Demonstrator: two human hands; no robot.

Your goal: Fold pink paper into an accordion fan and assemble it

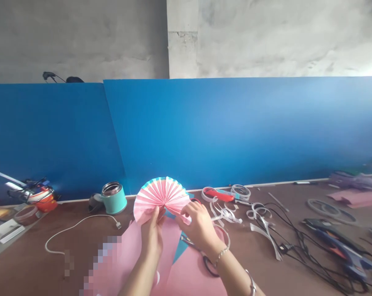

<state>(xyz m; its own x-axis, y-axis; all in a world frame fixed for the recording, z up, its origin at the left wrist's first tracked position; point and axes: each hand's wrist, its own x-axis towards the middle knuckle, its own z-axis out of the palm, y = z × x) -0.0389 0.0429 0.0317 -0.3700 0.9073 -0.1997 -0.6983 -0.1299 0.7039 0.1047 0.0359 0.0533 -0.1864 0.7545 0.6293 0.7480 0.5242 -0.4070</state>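
Observation:
A pleated paper fan, pink and white with a teal outer edge, is spread into a wide half-round above the table. My left hand pinches it at the gathered centre, thumb upward. At the fan's lower right edge, my right hand has its fingers closed on the folded paper; the exact fingertip contact is partly hidden. Beneath both hands lie pink paper sheets and a piece of blue paper. Scissors rest on the paper, partly covered by my right forearm.
A teal thermos cup and a white cable are on the left. Rolls and curled strips of white tape lie right of centre, near a red-handled tool. A glue gun and black cords occupy the right. Blue panels stand behind.

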